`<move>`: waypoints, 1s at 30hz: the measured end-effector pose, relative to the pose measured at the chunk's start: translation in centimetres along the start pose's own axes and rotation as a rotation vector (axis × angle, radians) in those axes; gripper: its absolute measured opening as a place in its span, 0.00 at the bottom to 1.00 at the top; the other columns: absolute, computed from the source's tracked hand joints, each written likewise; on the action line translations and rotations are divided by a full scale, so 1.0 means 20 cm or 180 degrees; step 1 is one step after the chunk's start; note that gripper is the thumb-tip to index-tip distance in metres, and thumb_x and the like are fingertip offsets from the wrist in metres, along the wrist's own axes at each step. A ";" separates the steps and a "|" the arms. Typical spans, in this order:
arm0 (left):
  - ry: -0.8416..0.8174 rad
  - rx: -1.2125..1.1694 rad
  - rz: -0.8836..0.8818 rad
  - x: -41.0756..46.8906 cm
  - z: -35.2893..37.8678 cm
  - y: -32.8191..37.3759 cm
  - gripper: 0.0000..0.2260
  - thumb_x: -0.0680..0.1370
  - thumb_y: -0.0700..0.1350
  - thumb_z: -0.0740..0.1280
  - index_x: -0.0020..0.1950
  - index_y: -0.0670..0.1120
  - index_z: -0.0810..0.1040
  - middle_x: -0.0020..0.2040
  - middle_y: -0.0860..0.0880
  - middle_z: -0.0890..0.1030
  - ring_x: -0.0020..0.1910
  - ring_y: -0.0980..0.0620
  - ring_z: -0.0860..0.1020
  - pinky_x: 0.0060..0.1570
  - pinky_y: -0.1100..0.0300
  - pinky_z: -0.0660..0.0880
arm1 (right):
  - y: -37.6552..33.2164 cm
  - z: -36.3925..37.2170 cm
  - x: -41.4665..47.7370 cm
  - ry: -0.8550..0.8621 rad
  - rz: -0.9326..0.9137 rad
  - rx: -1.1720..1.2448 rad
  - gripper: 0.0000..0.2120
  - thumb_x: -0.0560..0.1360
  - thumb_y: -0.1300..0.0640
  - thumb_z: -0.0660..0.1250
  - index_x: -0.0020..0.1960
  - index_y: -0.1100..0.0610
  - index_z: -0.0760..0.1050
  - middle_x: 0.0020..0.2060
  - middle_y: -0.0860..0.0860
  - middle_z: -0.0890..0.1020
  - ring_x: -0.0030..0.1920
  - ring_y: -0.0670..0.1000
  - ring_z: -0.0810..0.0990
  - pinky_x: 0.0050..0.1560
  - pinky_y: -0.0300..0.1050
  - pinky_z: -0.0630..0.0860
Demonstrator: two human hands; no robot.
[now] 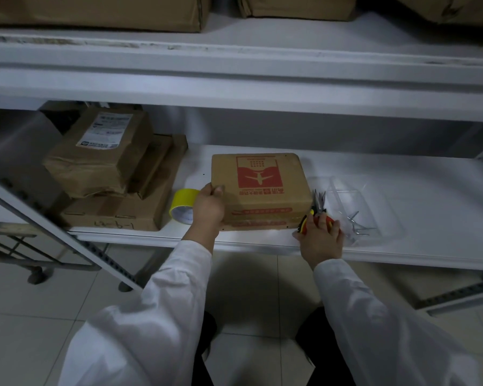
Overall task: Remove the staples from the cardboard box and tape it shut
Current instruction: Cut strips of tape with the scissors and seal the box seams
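Observation:
A small cardboard box (260, 188) with a red aeroplane print lies on the white shelf (402, 176). My left hand (208, 208) grips its near left corner, thumb on top. Needle-nose pliers (317, 208) with red and yellow handles lie just right of the box, jaws pointing away; my right hand (322, 238) covers the handles, fingers curled over them. A roll of yellow tape (182, 206) stands on edge behind my left hand. Pulled staples (359, 225) lie in a clear plastic tray (374, 196) to the right.
A stack of brown parcels and flat cartons (115, 174) fills the shelf's left side. The upper shelf beam (234, 79) overhangs close above. A slanted metal upright (67, 232) stands at the left, tiled floor below.

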State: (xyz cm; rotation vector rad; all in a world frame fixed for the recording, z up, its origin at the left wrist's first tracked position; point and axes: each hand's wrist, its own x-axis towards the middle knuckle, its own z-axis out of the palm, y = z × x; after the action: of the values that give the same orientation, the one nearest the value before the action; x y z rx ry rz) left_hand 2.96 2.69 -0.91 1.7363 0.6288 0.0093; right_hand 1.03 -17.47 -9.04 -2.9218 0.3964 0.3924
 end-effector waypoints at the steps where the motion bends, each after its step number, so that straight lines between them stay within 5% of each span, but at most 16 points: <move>1: -0.0020 0.0010 0.0001 0.00 0.00 0.00 0.14 0.82 0.44 0.55 0.65 0.43 0.73 0.61 0.43 0.76 0.51 0.45 0.71 0.57 0.50 0.73 | 0.01 0.00 0.01 -0.0003 0.0004 0.0001 0.31 0.80 0.42 0.53 0.78 0.50 0.46 0.77 0.53 0.47 0.75 0.64 0.44 0.74 0.60 0.44; 5: -0.0138 0.0078 -0.0096 0.00 0.01 0.01 0.15 0.82 0.45 0.55 0.65 0.44 0.72 0.63 0.42 0.75 0.59 0.40 0.73 0.60 0.41 0.73 | 0.04 -0.01 0.02 -0.0003 0.0007 -0.0041 0.30 0.80 0.42 0.52 0.77 0.50 0.46 0.77 0.53 0.47 0.75 0.65 0.44 0.74 0.60 0.45; 9: -0.0198 0.0003 -0.0148 -0.01 0.02 0.01 0.15 0.82 0.45 0.55 0.66 0.44 0.72 0.63 0.42 0.74 0.53 0.43 0.71 0.61 0.41 0.73 | 0.06 -0.01 0.02 0.0003 0.0052 -0.0024 0.30 0.80 0.43 0.52 0.77 0.50 0.46 0.77 0.53 0.47 0.76 0.64 0.44 0.74 0.60 0.45; 21: -0.0243 -0.0103 -0.0288 -0.02 0.06 -0.01 0.16 0.82 0.46 0.54 0.70 0.48 0.67 0.67 0.44 0.72 0.64 0.40 0.70 0.63 0.41 0.71 | 0.09 -0.06 0.03 0.0237 -0.0207 0.0616 0.32 0.78 0.45 0.60 0.77 0.54 0.53 0.76 0.57 0.54 0.75 0.63 0.52 0.73 0.57 0.51; 24: -0.0268 -0.0265 -0.0444 -0.02 0.05 -0.01 0.17 0.83 0.49 0.52 0.71 0.49 0.66 0.68 0.45 0.70 0.65 0.41 0.69 0.64 0.42 0.70 | 0.05 -0.15 -0.01 0.0619 -0.0413 0.1674 0.28 0.77 0.57 0.61 0.75 0.55 0.58 0.72 0.54 0.66 0.70 0.58 0.66 0.66 0.50 0.66; 26: -0.0189 -0.0677 -0.0729 -0.04 0.04 -0.01 0.17 0.82 0.51 0.53 0.68 0.48 0.68 0.64 0.47 0.72 0.61 0.45 0.71 0.64 0.43 0.70 | 0.00 -0.24 -0.08 0.0630 -0.0467 0.2779 0.22 0.77 0.62 0.59 0.69 0.52 0.67 0.60 0.46 0.78 0.60 0.52 0.76 0.54 0.39 0.73; 28: -0.0268 -0.1228 -0.0894 -0.07 0.03 -0.02 0.14 0.82 0.51 0.54 0.64 0.47 0.70 0.59 0.48 0.73 0.55 0.48 0.71 0.63 0.45 0.71 | -0.04 -0.31 -0.13 0.0542 -0.0597 0.3554 0.16 0.78 0.61 0.59 0.62 0.47 0.74 0.48 0.37 0.79 0.52 0.44 0.78 0.47 0.33 0.72; 30: -0.0382 -0.1424 -0.0866 -0.09 0.01 -0.06 0.14 0.82 0.50 0.56 0.64 0.47 0.70 0.59 0.49 0.73 0.56 0.49 0.70 0.61 0.46 0.72 | -0.06 -0.33 -0.14 0.0442 -0.0616 0.3699 0.14 0.79 0.57 0.60 0.63 0.50 0.74 0.50 0.41 0.78 0.51 0.44 0.76 0.51 0.36 0.70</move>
State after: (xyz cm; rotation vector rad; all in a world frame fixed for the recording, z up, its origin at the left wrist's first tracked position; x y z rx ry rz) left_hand 0.96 1.94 -1.44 1.2033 0.7088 -0.1340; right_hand 0.37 -16.92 -1.73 -1.8174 0.2271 -0.0816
